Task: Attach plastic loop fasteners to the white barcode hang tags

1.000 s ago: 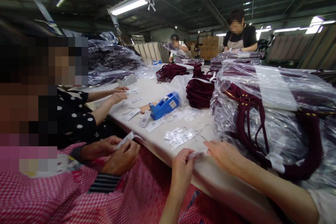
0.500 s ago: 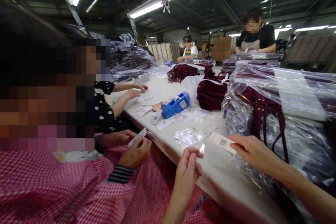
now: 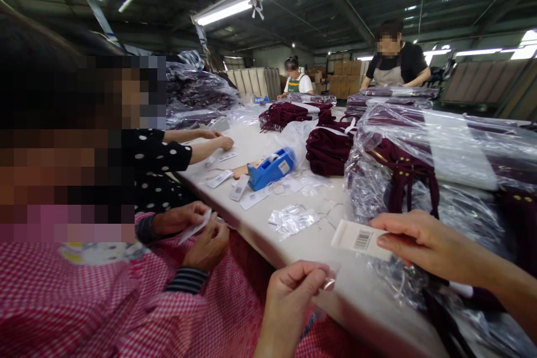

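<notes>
My right hand (image 3: 413,240) pinches a white tag with a barcode (image 3: 356,238) by its right end, above the table's near edge. Lower and to the left, my left hand (image 3: 296,291) has thumb and forefinger closed on a small clear plastic piece (image 3: 329,279). The two hands are apart. On the white table (image 3: 251,224) lie clear plastic packets (image 3: 291,219), a blue tape dispenser (image 3: 271,169) and several white tags (image 3: 254,198).
Dark red garments in clear plastic (image 3: 457,151) are piled at the right, with folded garments (image 3: 329,148) behind the dispenser. At the left, a seated person's hands (image 3: 205,240) hold a tag; a dotted sleeve (image 3: 168,154) reaches over the table. Two people stand farther back.
My left hand has lowered, and its fingers have closed on the clear piece. My right hand holds the tag nearer and more level. The view has shifted slightly right.
</notes>
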Demonstrator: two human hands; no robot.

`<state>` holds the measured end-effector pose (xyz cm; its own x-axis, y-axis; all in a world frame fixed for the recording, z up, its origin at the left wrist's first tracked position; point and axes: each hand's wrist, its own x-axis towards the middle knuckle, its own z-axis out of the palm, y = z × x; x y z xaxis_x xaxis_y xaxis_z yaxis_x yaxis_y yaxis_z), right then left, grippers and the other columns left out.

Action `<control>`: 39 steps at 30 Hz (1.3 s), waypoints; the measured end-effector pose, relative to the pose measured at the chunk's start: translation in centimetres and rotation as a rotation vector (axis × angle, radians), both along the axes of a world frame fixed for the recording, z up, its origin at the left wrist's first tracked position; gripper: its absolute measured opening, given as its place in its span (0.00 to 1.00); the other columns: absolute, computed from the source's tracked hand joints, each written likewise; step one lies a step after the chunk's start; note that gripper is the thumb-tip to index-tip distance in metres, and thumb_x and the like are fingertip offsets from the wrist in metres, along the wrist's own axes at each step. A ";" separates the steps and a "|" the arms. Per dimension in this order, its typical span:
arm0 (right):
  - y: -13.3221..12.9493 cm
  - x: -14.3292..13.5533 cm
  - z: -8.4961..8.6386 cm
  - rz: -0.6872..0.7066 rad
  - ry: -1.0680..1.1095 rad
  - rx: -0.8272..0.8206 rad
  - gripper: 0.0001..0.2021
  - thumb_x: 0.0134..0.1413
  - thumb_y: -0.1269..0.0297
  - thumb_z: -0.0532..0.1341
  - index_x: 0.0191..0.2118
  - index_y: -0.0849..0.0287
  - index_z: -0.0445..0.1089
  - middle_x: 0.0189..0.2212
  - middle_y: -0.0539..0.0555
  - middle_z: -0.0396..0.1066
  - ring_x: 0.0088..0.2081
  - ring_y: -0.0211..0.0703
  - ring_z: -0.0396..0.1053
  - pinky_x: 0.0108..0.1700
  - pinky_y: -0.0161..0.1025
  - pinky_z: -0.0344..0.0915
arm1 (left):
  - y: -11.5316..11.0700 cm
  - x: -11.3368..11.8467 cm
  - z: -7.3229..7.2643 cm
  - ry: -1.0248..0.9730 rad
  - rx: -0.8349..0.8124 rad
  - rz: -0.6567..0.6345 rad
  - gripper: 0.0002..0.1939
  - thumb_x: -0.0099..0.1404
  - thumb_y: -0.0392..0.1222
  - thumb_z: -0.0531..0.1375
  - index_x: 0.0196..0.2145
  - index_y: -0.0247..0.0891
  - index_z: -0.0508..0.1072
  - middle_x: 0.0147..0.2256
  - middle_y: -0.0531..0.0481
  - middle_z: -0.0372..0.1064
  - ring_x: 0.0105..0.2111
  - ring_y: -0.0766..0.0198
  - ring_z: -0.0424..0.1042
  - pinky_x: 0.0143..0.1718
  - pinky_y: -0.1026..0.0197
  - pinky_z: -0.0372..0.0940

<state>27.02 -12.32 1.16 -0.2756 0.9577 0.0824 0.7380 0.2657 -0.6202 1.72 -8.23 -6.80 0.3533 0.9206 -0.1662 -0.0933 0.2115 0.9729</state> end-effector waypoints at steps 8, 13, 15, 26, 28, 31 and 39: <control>-0.6 -0.1 1.1 0.043 -0.097 0.053 0.11 0.60 0.62 0.54 0.41 0.51 0.74 0.29 0.53 0.74 0.30 0.44 0.70 0.33 0.37 0.61 | -0.6 0.4 0.8 0.010 -0.084 0.008 0.06 0.53 0.42 0.67 0.26 0.37 0.81 0.23 0.47 0.76 0.22 0.66 0.68 0.24 0.67 0.61; -0.2 -0.1 1.5 0.121 -0.183 0.098 0.11 0.61 0.65 0.53 0.39 0.53 0.73 0.29 0.52 0.74 0.30 0.42 0.70 0.33 0.36 0.58 | -0.6 0.4 0.9 -0.014 -0.093 -0.021 0.07 0.53 0.43 0.66 0.26 0.36 0.81 0.23 0.47 0.76 0.21 0.68 0.67 0.21 0.68 0.58; -0.2 -0.2 1.9 0.145 -0.214 0.110 0.10 0.62 0.67 0.53 0.38 0.55 0.72 0.29 0.51 0.74 0.30 0.41 0.70 0.33 0.35 0.57 | -0.5 0.3 0.8 -0.027 -0.100 -0.034 0.07 0.53 0.42 0.66 0.26 0.36 0.81 0.23 0.47 0.76 0.22 0.68 0.67 0.23 0.69 0.59; 0.1 -0.2 2.8 0.169 -0.274 0.152 0.10 0.62 0.68 0.52 0.39 0.55 0.72 0.31 0.51 0.75 0.31 0.40 0.71 0.31 0.35 0.56 | -0.1 0.1 0.2 -0.038 -0.136 -0.067 0.08 0.53 0.43 0.67 0.28 0.35 0.81 0.23 0.47 0.76 0.22 0.68 0.68 0.24 0.68 0.59; 0.2 -0.1 2.8 0.171 -0.286 0.135 0.10 0.62 0.68 0.53 0.39 0.55 0.72 0.30 0.51 0.75 0.31 0.40 0.71 0.31 0.35 0.56 | -0.1 0.1 0.3 -0.045 -0.132 -0.068 0.08 0.53 0.43 0.67 0.28 0.35 0.81 0.23 0.47 0.76 0.23 0.68 0.68 0.25 0.68 0.59; 0.2 -0.1 2.9 0.178 -0.324 0.101 0.10 0.63 0.69 0.52 0.37 0.55 0.71 0.29 0.49 0.75 0.31 0.39 0.70 0.32 0.35 0.55 | -0.3 0.1 0.5 -0.051 -0.133 -0.054 0.08 0.54 0.43 0.66 0.29 0.36 0.81 0.24 0.47 0.76 0.23 0.68 0.68 0.25 0.68 0.59; 0.5 -0.7 3.2 0.188 -0.411 0.079 0.09 0.62 0.69 0.53 0.31 0.56 0.66 0.25 0.48 0.71 0.29 0.37 0.68 0.30 0.36 0.51 | -0.4 0.4 0.8 -0.078 -0.132 -0.079 0.07 0.53 0.42 0.67 0.29 0.36 0.82 0.26 0.46 0.78 0.26 0.66 0.71 0.31 0.66 0.62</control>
